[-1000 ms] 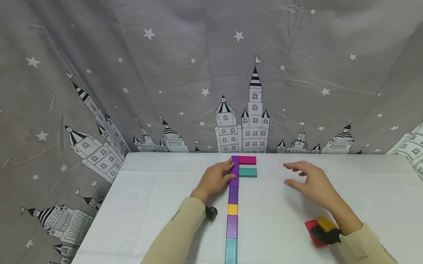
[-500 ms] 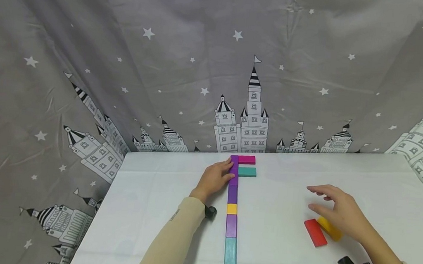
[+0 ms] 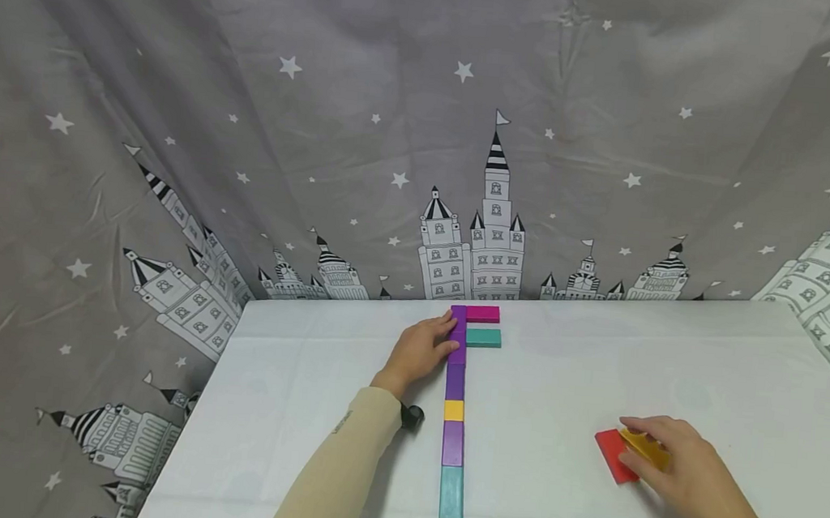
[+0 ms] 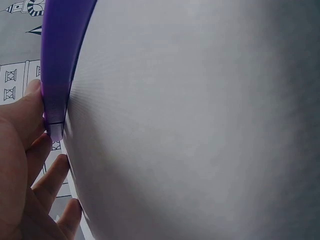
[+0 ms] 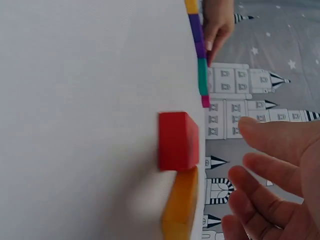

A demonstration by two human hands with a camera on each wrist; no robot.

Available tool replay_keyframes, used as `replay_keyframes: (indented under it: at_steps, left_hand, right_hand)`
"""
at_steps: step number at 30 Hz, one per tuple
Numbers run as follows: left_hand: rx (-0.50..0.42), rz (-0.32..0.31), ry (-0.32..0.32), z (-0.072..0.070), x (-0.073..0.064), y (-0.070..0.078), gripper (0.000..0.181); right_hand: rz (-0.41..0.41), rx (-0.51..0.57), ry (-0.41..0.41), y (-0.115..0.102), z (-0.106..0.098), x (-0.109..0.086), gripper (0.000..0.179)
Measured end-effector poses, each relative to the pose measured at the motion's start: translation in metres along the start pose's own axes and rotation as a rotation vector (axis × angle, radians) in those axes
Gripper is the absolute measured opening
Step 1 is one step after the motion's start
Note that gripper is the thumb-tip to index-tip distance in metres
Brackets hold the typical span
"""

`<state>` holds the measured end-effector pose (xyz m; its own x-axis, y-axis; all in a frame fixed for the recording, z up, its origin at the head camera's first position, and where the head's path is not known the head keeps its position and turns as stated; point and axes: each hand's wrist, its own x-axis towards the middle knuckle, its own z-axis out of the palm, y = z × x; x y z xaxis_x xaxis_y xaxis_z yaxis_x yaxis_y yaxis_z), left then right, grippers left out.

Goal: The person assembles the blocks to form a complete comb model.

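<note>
My left hand (image 3: pixel 417 350) rests against the purple blocks (image 3: pixel 457 353) at the far end of a straight row of flat blocks. In the left wrist view, its thumb and fingertips touch the side of a purple block (image 4: pixel 62 60). At the right, my right hand (image 3: pixel 687 467) is over a yellow block (image 3: pixel 654 455), thumb and fingers parted. A red block (image 3: pixel 612 452) lies right beside the yellow one, partly under the thumb in the head view. The right wrist view has the hand (image 5: pixel 280 185) apart from the red block (image 5: pixel 172 142) and yellow block (image 5: pixel 180 205).
The row runs nearer through a small yellow block (image 3: pixel 454 411) and a light purple block (image 3: pixel 453 443) to a teal block (image 3: pixel 452 494). A magenta block (image 3: pixel 484 314) and another teal block (image 3: pixel 484 338) stick out rightward. Behind the white table (image 3: pixel 543 497) hangs a grey curtain (image 3: pixel 372 60).
My right hand has moved nearer and to the right, from above the bare table to over the yellow block. The left hand stays at the purple blocks.
</note>
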<state>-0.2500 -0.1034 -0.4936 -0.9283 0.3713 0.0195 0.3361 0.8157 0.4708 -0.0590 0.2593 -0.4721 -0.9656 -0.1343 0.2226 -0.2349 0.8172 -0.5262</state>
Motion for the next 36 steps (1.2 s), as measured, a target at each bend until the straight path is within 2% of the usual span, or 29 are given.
replay_keyframes:
  at_steps: [3,8,12,16,20,26,31,36]
  left_hand:
    - [0.0,0.006,0.003,0.001,0.0,-0.001,0.054]
    - [0.002,0.015,0.009,0.002,0.0,-0.002,0.054]
    - [0.004,0.022,0.012,0.002,0.0,-0.003,0.053]
    - [0.002,0.029,0.011,0.003,0.0,-0.004,0.053]
    - [-0.001,0.027,0.013,0.003,0.0,-0.003,0.053]
    - [-0.011,0.018,0.013,0.001,-0.001,-0.002,0.053]
    - [-0.005,0.029,0.022,0.0,-0.001,-0.001,0.053]
    - [0.013,0.036,0.032,0.001,-0.001,-0.002,0.052]
  right_hand:
    - [0.04,-0.037,-0.024,-0.001,0.004,-0.008,0.046]
    - [0.166,-0.07,-0.106,-0.002,0.007,-0.017,0.053]
    - [0.258,-0.104,-0.191,-0.003,0.009,-0.016,0.063]
    - [0.303,-0.124,-0.238,-0.005,0.012,-0.013,0.066]
    - [0.284,-0.115,-0.24,-0.008,0.014,-0.011,0.056]
    - [0.186,-0.085,-0.215,-0.011,0.017,-0.012,0.043]
    - [0.138,-0.085,-0.194,-0.012,0.018,-0.012,0.048]
    - [0.127,-0.127,-0.189,-0.011,0.018,-0.012,0.053]
